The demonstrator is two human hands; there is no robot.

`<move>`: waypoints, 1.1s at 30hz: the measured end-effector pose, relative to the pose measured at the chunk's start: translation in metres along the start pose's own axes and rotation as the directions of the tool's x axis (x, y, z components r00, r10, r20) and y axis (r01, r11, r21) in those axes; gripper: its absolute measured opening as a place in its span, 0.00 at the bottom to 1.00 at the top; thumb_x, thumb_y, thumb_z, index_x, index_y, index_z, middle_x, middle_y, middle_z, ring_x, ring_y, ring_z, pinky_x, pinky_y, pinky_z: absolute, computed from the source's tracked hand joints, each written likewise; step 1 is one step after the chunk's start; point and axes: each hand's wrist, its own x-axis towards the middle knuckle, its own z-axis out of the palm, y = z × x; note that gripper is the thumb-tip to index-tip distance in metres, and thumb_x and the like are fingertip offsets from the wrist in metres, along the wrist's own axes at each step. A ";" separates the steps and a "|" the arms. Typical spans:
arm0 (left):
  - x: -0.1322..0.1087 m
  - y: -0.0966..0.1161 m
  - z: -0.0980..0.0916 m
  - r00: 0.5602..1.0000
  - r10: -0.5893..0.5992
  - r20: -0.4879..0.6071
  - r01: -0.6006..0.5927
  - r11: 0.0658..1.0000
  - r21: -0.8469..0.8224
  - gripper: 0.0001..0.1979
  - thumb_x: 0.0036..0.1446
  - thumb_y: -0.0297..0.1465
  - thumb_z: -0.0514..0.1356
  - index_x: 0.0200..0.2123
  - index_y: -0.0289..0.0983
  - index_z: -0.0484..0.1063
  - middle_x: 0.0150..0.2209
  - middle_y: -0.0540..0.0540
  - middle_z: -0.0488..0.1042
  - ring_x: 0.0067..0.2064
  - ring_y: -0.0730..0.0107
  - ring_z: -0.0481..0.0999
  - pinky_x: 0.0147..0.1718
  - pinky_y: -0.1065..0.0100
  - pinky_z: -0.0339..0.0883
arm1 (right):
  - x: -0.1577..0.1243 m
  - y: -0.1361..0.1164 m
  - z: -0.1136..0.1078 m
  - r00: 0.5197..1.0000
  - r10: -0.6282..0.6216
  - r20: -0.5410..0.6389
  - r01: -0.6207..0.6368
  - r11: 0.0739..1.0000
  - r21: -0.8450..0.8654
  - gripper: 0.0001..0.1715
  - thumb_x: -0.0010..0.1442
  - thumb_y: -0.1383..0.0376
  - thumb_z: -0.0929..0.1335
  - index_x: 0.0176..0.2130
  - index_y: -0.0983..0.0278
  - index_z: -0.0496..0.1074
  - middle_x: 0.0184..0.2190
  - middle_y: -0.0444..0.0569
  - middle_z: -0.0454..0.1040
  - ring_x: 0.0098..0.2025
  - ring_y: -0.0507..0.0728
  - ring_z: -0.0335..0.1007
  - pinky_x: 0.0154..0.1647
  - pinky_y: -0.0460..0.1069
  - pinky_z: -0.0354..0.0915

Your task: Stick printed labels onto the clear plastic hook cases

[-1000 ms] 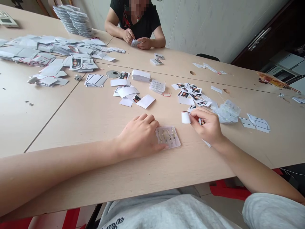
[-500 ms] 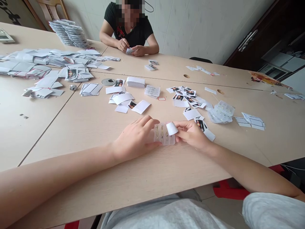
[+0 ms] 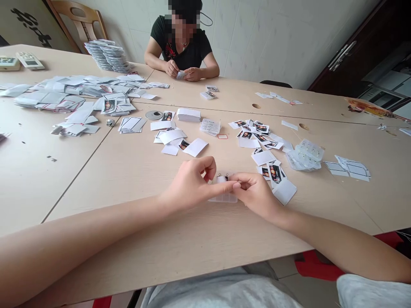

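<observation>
My left hand (image 3: 189, 184) and my right hand (image 3: 255, 192) meet over a clear plastic tray (image 3: 223, 197) holding small gold earrings, mostly hidden by my fingers. A white paper slip (image 3: 221, 180) lies on the tray between my hands. My left thumb stretches across it, while my left index finger curls above the tray. The fingertips of my right hand pinch at the slip's right end. Just right of my right hand lie a printed card (image 3: 274, 173) and a white paper square (image 3: 284, 191).
Papers, printed cards and plastic trays (image 3: 305, 156) are spread over the beige table (image 3: 112, 205). Stacked packets (image 3: 107, 55) stand at the far left. Across the table, a seated person's hands (image 3: 183, 72) hold a small packet. A red stool (image 3: 316, 267) is below the near edge.
My right hand has moved left over the tray, and the white slip now lies on it. My left fingers have curled up, and the head view has tilted upward.
</observation>
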 end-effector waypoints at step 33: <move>0.031 -0.023 -0.009 0.984 -0.146 -0.103 0.087 0.893 -0.441 0.10 0.51 0.34 0.64 0.29 0.33 0.68 0.24 0.50 0.69 0.25 0.78 0.66 0.26 0.73 0.60 | 0.063 0.011 -0.032 0.991 -0.129 -0.037 0.120 0.976 -0.184 0.24 0.55 0.47 0.66 0.23 0.64 0.67 0.15 0.40 0.57 0.19 0.48 0.53 0.21 0.46 0.50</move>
